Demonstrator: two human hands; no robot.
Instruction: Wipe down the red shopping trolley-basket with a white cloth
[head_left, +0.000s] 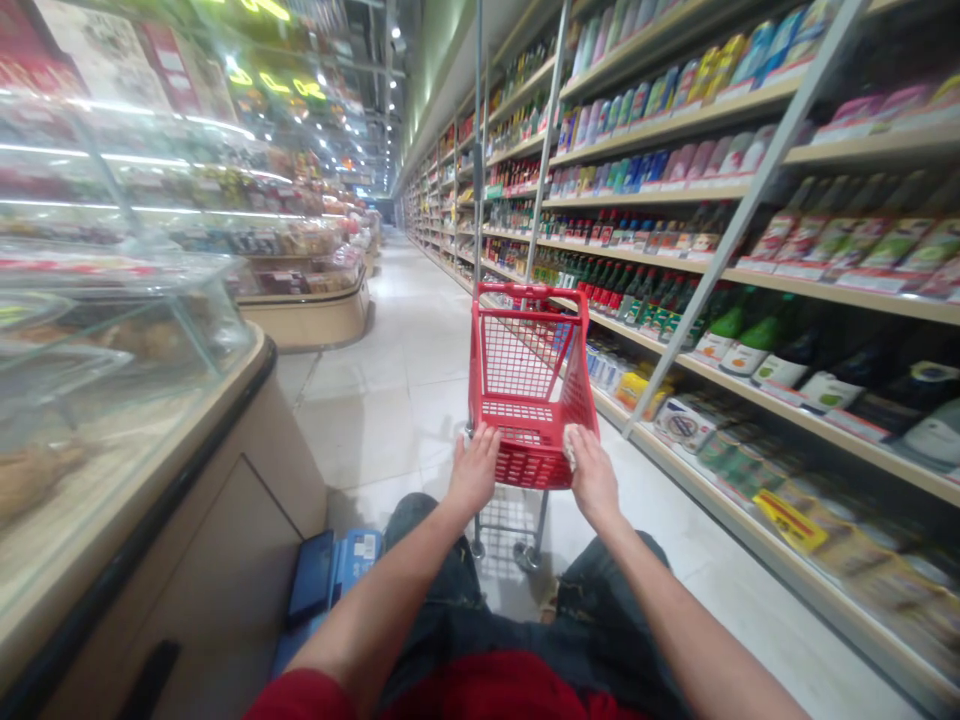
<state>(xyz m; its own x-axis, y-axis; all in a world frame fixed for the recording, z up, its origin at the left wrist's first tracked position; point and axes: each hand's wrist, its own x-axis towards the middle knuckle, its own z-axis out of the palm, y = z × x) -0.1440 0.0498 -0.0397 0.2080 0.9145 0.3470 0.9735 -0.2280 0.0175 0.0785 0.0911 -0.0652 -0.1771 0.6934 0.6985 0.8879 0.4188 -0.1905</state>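
A red shopping cart basket (525,390) on a grey metal frame stands in front of my knees. At its near left corner rests my left hand (475,468), with the fingers lying over the edge. My right hand (592,472) is at the near right corner, closed on a crumpled whitish cloth (571,446) that touches the basket's edge. The basket holds nothing that I can make out. A thin upright pole (478,150) rises at its left side.
Shelves of bottles and cans (675,240) run along the right. A glass display counter (259,370) with a curved wooden base is on the left. Blue boxes (358,556) sit on the floor beside it. A tiled aisle (375,380) stretches ahead.
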